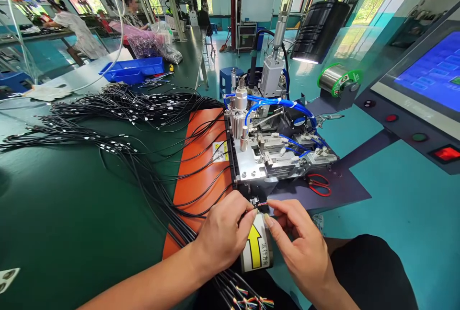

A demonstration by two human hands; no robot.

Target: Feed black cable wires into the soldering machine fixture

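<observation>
My left hand (226,228) is closed, thumb and index finger pinching the end of a black cable at the front of a metal machine (273,147). Short coloured wires (263,203) stick out of the cable towards my right hand (300,243). That hand's index fingertip is at the wire tips; its thumb stands apart, below. Whether the fingertip touches the wires is hard to tell. Beneath both hands is a white label with a yellow arrow (254,247). More black cables (246,298) with bared coloured wires hang below my left forearm.
Bundles of black cables (143,104) lie across the green table (53,204) and an orange board (201,142). Red-handled scissors (319,185) lie right of the machine. Beyond are a solder spool (338,80), a lamp (319,27), a control screen (434,75), a blue tray (132,68) and two people.
</observation>
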